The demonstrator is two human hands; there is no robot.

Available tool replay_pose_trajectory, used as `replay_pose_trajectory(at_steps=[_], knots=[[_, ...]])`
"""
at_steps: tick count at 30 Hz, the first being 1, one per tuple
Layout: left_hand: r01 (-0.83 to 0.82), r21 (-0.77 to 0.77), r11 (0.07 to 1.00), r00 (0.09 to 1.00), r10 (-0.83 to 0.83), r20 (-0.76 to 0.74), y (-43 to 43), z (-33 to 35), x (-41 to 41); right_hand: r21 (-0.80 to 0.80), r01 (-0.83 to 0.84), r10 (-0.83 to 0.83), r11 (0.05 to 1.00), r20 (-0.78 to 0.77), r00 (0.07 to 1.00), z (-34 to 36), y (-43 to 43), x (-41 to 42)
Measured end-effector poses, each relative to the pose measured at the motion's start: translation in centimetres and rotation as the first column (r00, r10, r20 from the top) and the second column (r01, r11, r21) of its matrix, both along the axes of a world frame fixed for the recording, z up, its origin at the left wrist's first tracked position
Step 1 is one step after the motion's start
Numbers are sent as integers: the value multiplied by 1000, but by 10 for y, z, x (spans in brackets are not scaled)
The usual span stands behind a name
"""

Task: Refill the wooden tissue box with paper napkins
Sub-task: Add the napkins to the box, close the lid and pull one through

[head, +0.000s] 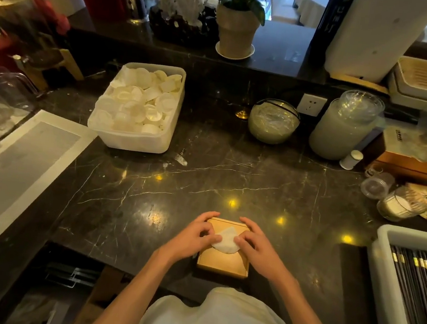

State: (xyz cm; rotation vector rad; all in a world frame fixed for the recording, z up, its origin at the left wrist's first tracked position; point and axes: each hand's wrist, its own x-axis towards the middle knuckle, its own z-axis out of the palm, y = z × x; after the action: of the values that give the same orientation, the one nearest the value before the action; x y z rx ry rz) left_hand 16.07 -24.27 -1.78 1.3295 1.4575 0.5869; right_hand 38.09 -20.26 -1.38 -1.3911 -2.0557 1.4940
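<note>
The wooden tissue box [223, 259] sits on the dark marble counter [205, 177] right in front of me, close to the near edge, and both my hands rest on its top. My left hand [193, 235] lies over the box's left side with the fingers curled loosely, their tips touching the left edge of a white paper napkin [226, 240] that sticks up out of the middle of the lid. My right hand [255, 242] mirrors it on the right side, fingers bent and pressing against the napkin's right edge; whether either hand truly pinches the paper or only touches it I cannot tell. The napkin stands between my two sets of fingertips, fanned into a rounded shape. Well beyond my left hand, farther back on the counter, stands a translucent plastic tub [134, 136] heaped with small white dishes. Beyond my right hand sit a round glass bowl [273, 122] and a tall clear jar [344, 128]. Off to my right, near the counter's edge, a white tray [385, 274] holds dark chopsticks [421, 287].
</note>
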Motion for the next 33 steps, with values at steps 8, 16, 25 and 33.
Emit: replay_pose_trajectory(at_steps=[8, 16, 25, 33], knots=[[34, 10, 999, 999, -33, -9, -2, 1, 2, -5, -21, 21, 1000, -8, 1000, -2, -2, 2], [5, 5, 1000, 1000, -6, 11, -3, -1, 4, 13, -1, 1, 1000, -8, 1000, -7, -4, 1], [-12, -4, 1000, 996, 12, 89, -4, -2, 3, 3, 36, -36, 999, -38, 999, -10, -5, 0], [-80, -9, 997, 985, 80, 153, -7, 11, 4, -93, 153, -167, 984, -165, 972, 1, -9, 0]])
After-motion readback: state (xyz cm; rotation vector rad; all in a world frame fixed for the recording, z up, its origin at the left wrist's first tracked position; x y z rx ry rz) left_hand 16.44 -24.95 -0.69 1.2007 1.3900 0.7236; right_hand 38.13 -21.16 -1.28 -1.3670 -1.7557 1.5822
